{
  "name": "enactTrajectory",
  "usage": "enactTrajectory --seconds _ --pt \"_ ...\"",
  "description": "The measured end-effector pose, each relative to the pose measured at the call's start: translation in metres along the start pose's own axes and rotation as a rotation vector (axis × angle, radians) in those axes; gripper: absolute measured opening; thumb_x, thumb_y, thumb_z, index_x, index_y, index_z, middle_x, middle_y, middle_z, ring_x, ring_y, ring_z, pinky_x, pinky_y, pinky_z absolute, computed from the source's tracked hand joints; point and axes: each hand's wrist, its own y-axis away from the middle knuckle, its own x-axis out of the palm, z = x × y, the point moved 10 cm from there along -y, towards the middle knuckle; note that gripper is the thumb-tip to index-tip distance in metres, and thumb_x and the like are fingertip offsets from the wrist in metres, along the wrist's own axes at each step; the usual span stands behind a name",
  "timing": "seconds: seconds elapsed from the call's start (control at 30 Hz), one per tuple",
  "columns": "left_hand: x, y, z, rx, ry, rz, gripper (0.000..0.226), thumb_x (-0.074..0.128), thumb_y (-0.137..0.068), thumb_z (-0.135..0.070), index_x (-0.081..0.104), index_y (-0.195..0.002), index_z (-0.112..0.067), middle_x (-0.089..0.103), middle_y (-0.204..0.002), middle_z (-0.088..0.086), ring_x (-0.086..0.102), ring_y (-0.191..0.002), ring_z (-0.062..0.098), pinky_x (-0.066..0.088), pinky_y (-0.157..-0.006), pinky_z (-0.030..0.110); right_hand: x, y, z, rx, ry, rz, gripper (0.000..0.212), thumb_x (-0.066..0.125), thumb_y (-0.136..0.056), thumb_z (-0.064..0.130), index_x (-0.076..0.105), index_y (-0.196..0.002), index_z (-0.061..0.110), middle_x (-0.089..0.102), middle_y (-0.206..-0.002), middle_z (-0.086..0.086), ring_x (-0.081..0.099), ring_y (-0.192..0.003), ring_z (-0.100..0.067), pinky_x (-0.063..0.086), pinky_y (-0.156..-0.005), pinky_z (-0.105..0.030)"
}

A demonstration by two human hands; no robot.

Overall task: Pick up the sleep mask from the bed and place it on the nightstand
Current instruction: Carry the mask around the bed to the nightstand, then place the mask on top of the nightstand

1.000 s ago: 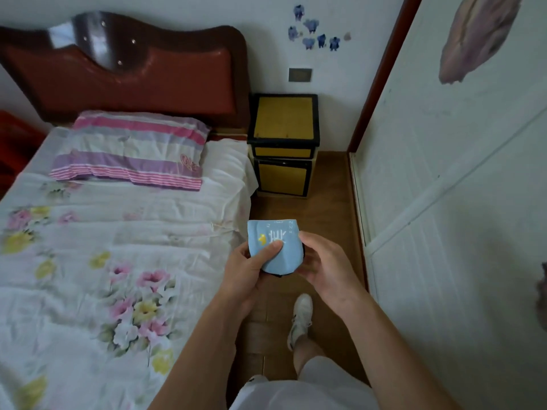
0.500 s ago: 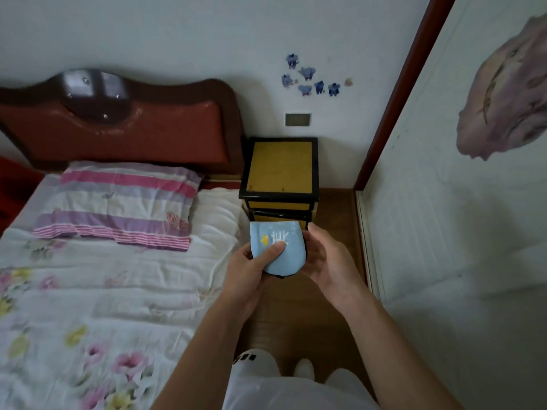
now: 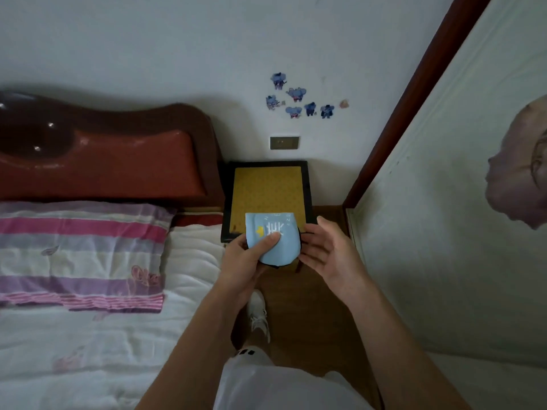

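Observation:
The sleep mask (image 3: 279, 247) is a folded light-blue pad with white marks, a small yellow figure and a black underside. My left hand (image 3: 244, 263) holds it from the left, thumb pressed on its front. It hangs over the front edge of the nightstand (image 3: 266, 187), a black-framed cabinet with a yellow top. My right hand (image 3: 330, 255) is just right of the mask, fingers spread, palm turned toward it. Whether its fingertips touch the black edge is unclear.
The bed (image 3: 195, 261) with a white quilt lies to the left, with a striped pink and purple pillow (image 3: 80, 247) and a red-brown headboard (image 3: 112, 170). A white panelled wall (image 3: 444, 247) closes the right side. My white shoe (image 3: 259, 318) stands on the narrow wooden floor strip.
I have stepped closer to the nightstand, and the mask now hangs over its front edge. My right hand has let go of the mask's right edge and spread its fingers.

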Motion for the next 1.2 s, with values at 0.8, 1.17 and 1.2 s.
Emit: enactTrajectory --seconds 0.8,1.17,1.2 --pt "-0.031 -0.257 -0.081 -0.182 0.044 0.017 0.036 0.071 -0.089 -0.009 0.064 -0.124 -0.001 0.071 -0.124 0.018 0.071 -0.110 0.029 0.064 -0.078 0.033 0.077 -0.226 0.070 0.110 0.093 -0.133 0.027 0.055 -0.100 0.031 0.069 -0.112 0.011 0.067 -0.111 -0.014 0.067 -0.098 -0.029 0.055 -0.081 -0.038" --pt "-0.064 -0.342 0.040 -0.260 0.006 -0.112 0.022 0.069 -0.090 -0.004 0.067 -0.111 -0.010 0.075 -0.107 0.007 0.074 -0.096 0.021 0.064 -0.071 0.030 0.028 -0.324 -0.006 0.055 0.546 0.001 0.012 0.058 -0.095 0.042 0.062 -0.106 0.041 0.066 -0.117 0.009 0.062 -0.112 -0.012 0.049 -0.099 -0.038" --pt "-0.067 -0.349 0.052 -0.263 -0.027 -0.136 0.021 0.070 -0.089 -0.006 0.067 -0.110 -0.012 0.074 -0.109 0.008 0.073 -0.098 0.022 0.065 -0.073 0.031 0.021 -0.330 -0.015 0.042 0.633 0.022 0.018 0.058 -0.093 0.046 0.063 -0.110 0.042 0.065 -0.122 0.010 0.060 -0.116 -0.010 0.047 -0.097 -0.032"
